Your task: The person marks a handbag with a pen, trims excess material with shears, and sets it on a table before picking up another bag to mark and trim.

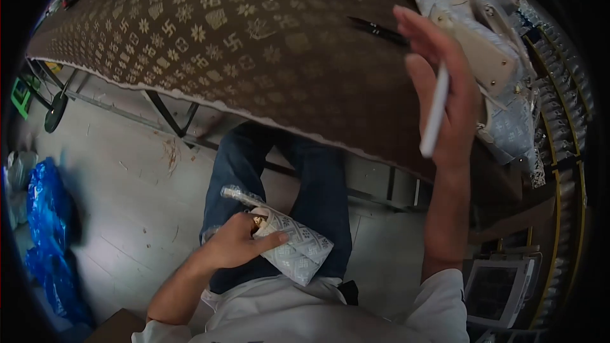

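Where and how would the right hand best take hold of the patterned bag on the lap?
Probably by the free end of the patterned bag, approached from the person's right, thumb above, fingers below. The left hand covers the opposite end, while this end of the folded shape points right, uncovered. The right hand should probably set down the white stick first.

room over tablecloth (273, 82), bags (486, 60) crowding right grip (460, 95)
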Tool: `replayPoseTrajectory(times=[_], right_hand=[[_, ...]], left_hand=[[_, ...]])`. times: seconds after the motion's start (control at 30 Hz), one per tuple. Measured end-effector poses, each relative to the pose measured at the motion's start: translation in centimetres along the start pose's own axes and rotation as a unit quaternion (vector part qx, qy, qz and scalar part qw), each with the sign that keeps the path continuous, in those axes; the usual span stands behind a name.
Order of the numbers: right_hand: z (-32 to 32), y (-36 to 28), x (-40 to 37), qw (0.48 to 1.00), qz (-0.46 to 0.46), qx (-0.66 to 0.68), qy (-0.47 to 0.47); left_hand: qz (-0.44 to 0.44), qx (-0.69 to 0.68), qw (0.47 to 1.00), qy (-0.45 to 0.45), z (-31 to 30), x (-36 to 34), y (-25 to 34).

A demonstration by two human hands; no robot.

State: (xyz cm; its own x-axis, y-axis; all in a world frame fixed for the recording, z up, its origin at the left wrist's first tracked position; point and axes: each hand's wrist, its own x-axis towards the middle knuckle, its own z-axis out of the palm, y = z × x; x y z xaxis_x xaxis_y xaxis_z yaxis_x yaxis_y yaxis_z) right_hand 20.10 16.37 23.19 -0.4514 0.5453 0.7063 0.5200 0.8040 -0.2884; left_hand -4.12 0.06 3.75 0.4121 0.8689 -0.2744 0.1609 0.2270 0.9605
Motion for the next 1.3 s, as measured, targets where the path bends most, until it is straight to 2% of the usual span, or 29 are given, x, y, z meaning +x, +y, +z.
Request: replayPoseTrajectory(times=[0.03,0.1,0.13,0.17,0.2,0.27,0.33,0.43,0.47,0.53,0.57,0.63,0.7,0.73,0.77,0.83,0.9,0.93,1.0,1.13,1.23,1.3], right_hand=[[0.6,-1.1,-2.5,0.994,0.012,0.107,0.024],[2.7,-3.7,-8.5,0.974,0.040,0.212,-0.064],[3.9,-5.1,-11.0,0.962,0.074,0.227,-0.134],[5.0,-6.0,-12.8,0.947,0.097,0.239,-0.193],[5.5,-6.4,-14.3,0.933,0.106,0.233,-0.252],[7.0,-6.8,-17.7,0.933,0.085,0.237,-0.259],[7.2,-5.7,-19.2,0.948,0.075,0.218,-0.219],[5.8,-3.5,-21.2,0.937,0.218,0.198,-0.190],[5.8,-3.4,-21.7,0.934,0.228,0.202,-0.188],[5.9,-3.8,-21.1,0.935,0.193,0.236,-0.182],[6.6,-3.7,-21.2,0.937,0.157,0.257,-0.178],[7.4,-3.1,-21.8,0.938,0.166,0.250,-0.174],[7.7,-3.1,-22.5,0.940,0.168,0.243,-0.169],[7.8,-3.2,-22.8,0.908,0.231,0.340,-0.083],[7.8,-3.4,-23.3,0.854,0.291,0.432,0.005],[7.0,-3.3,-23.3,0.870,0.285,0.402,0.013],[6.2,-3.6,-22.4,0.818,0.330,0.467,-0.068],[6.8,-4.0,-22.3,0.820,0.333,0.463,-0.061],[8.3,-4.7,-22.2,0.744,0.379,0.550,-0.013],[8.3,-4.1,-21.7,0.739,0.388,0.550,-0.035],[8.7,-4.2,-21.1,0.719,0.438,0.537,-0.063],[9.0,-4.1,-20.9,0.734,0.451,0.502,-0.077]], left_hand=[[0.006,-0.014,1.000,-0.026,-0.5,0.0,0.2],[-0.023,-0.040,0.996,-0.078,-1.4,-0.2,0.2],[-0.047,-0.039,0.992,-0.108,-1.8,0.0,0.4],[-0.023,-0.016,0.992,-0.120,-1.8,0.3,0.1],[-0.043,-0.010,0.991,-0.130,-1.0,0.5,-0.1],[0.061,-0.169,0.983,-0.022,0.9,1.1,-0.2],[0.051,-0.172,0.983,-0.029,1.5,1.8,-0.3],[0.013,-0.174,0.985,-0.013,3.4,2.4,0.4],[0.000,-0.181,0.983,-0.009,3.9,2.5,0.2],[-0.025,-0.184,0.982,-0.015,4.5,2.9,-0.3],[-0.003,-0.157,0.988,-0.011,4.6,3.2,-0.8],[0.018,-0.123,0.992,-0.013,4.9,3.4,-0.8],[-0.015,-0.160,0.987,0.007,4.8,3.6,0.0],[-0.016,-0.151,0.988,0.003,4.7,3.7,0.0],[-0.013,-0.135,0.991,0.013,4.6,3.8,-0.1],[-0.020,-0.111,0.994,0.012,4.9,3.5,-0.7],[-0.007,-0.143,0.989,0.022,5.2,3.7,-1.1],[-0.006,-0.140,0.990,0.014,5.3,3.8,-1.0],[-0.007,-0.128,0.992,0.023,5.7,3.5,-0.8],[0.003,-0.126,0.991,0.041,5.9,3.5,-0.8],[0.003,-0.118,0.993,0.030,5.7,3.8,-0.9],[0.000,-0.121,0.992,0.044,5.7,4.0,-0.5]])
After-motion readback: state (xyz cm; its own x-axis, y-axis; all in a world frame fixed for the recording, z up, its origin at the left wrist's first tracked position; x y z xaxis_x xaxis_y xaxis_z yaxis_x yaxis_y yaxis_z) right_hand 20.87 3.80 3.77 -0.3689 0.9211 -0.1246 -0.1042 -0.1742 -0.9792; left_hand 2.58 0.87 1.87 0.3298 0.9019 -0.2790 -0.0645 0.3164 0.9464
